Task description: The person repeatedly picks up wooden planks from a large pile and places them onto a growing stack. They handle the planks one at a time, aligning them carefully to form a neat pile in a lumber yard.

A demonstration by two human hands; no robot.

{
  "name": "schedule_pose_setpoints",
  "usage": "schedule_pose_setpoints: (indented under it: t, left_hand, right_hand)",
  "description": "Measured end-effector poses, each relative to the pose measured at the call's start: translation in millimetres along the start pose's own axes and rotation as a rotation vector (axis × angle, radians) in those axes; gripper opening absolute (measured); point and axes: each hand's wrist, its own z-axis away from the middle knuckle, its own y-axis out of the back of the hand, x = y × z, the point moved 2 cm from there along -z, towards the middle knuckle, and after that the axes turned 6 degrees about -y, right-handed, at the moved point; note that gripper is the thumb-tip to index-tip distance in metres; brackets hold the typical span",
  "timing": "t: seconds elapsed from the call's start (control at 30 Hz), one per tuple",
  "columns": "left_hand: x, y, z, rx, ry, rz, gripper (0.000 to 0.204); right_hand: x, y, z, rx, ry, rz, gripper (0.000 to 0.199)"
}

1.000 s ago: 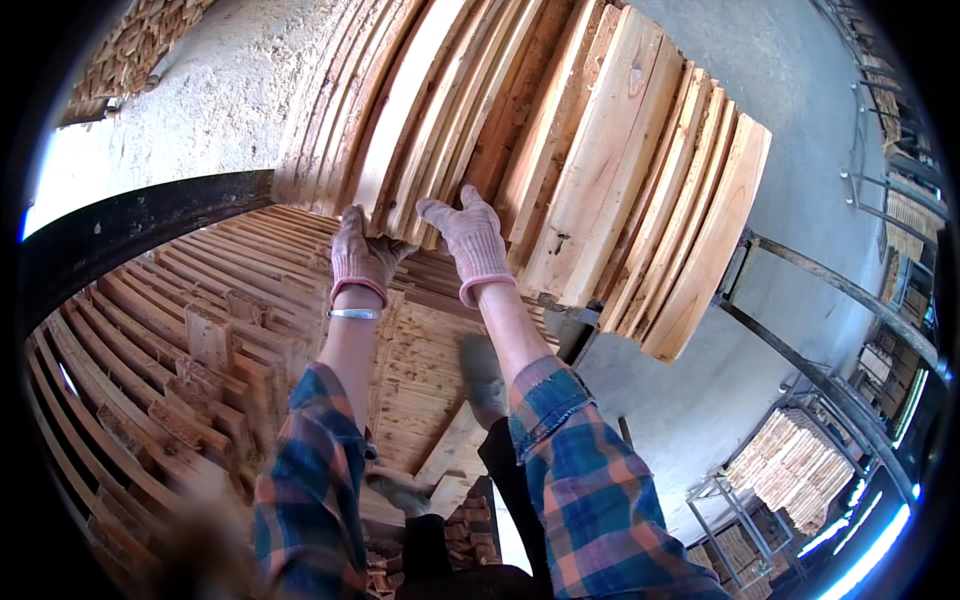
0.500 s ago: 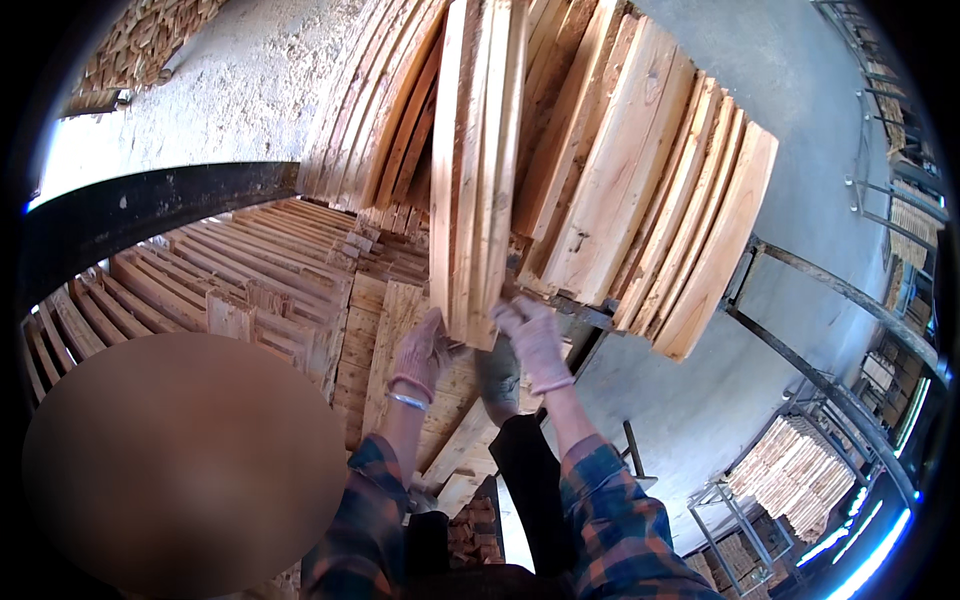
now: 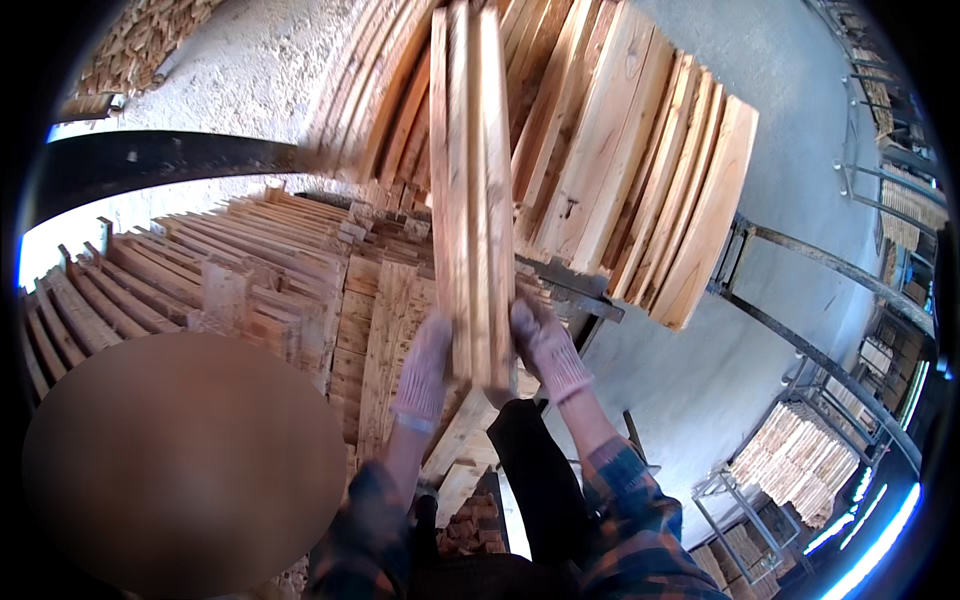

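Observation:
Several long wooden boards (image 3: 472, 220), bundled side by side, stretch away from me above the stacks. My left hand (image 3: 425, 365), in a pinkish knit glove, presses against the left side of their near end. On the opposite side my gloved right hand (image 3: 548, 350) clasps them, its fingers partly hidden by the wood. Just right of the bundle lies a row of planks (image 3: 600, 160) set on edge on a metal rack (image 3: 570, 290). More planks (image 3: 385, 110) stand close on its left, their near ends blurred.
At left spreads a large stack of narrow boards (image 3: 150, 275), below a dark metal beam (image 3: 170, 165). Metal rails (image 3: 820, 260) run along the right, over the grey floor (image 3: 660, 400). Another wood stack (image 3: 795, 460) stands at lower right. A blurred round shape (image 3: 185, 460) covers the lower left.
The bundle's near end has come closer to me. Both hands have moved from its end onto its two sides, and the right hand sits lower. The view has shifted slightly.

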Motion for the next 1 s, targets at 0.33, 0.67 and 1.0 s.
schedule_pose_setpoints:
  t: [0.33,0.67,1.0]
  left_hand:
    - [169,-3,65,-0.14,0.548,0.393,0.042]
    - [285,7,265,-0.187,0.276,0.728,0.078]
    - [505,119,428,-0.073,-0.606,0.29,0.088]
  right_hand:
    - [-69,-21,54,-0.121,-0.044,-0.387,0.066]
    - [-152,-28,271,-0.263,0.021,-0.524,0.063]
    - [-270,-123,525,-0.042,0.929,0.033,0.053]
